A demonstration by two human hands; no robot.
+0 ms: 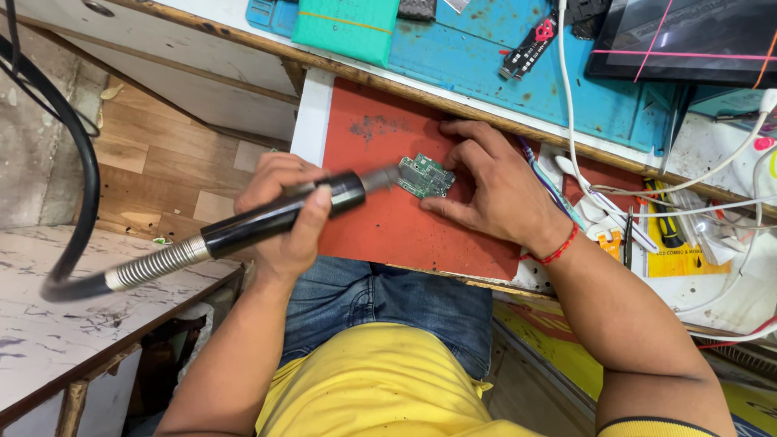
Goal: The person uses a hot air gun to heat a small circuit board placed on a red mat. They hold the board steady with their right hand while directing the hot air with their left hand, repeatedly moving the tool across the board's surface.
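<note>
Green circuit board (426, 176) on red mat (388, 218), just right of my tool's nozzle (380, 179); left grip (283, 214) wraps black handpiece (275, 217); right hand (494, 188) pins board, fingers spread.

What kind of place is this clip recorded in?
Most likely a small electronics repair bench: the left hand holds a hot-air handpiece at a green circuit board steadied by the right hand on a red mat, cables nearby.

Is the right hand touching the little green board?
Touching. The head view shows the right hand pressing its thumb and fingers against the edges of the green board.
</note>
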